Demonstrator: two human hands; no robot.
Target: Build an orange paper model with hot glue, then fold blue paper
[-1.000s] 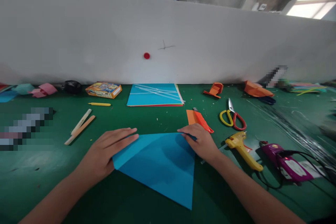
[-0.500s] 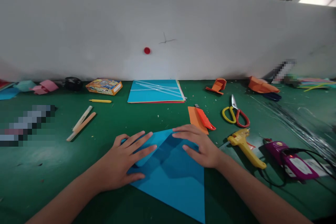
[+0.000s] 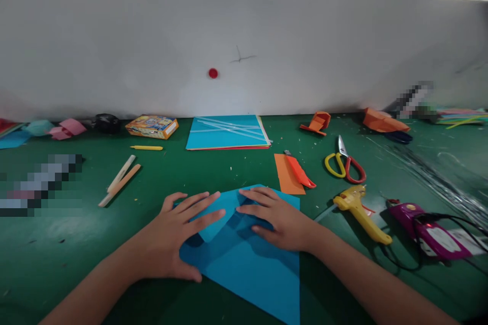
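A sheet of blue paper [image 3: 251,269] lies on the green table, its upper left part folded over into a flap [image 3: 213,227]. My left hand [image 3: 171,236] rests on the flap's left side with fingers spread, the thumb apart near the sheet's lower left edge. On the upper part of the sheet lies my right hand [image 3: 276,216], palm down with fingers stretched toward the fold. Its fingertips touch the paper near the flap's edge. Part of the sheet is hidden beneath both hands.
Right of the sheet are an orange cutter [image 3: 300,171] on orange paper [image 3: 285,175], scissors [image 3: 345,162], a yellow glue gun [image 3: 362,214] and a purple corded device [image 3: 429,231]. Stacked blue sheets [image 3: 213,137], a box [image 3: 152,127], a yellow pen [image 3: 147,148] and sticks [image 3: 122,183] lie beyond.
My right hand has moved left across the paper toward the fold, uncovering the sheet's upper right corner. My left thumb has shifted down and left, wider from the fingers.
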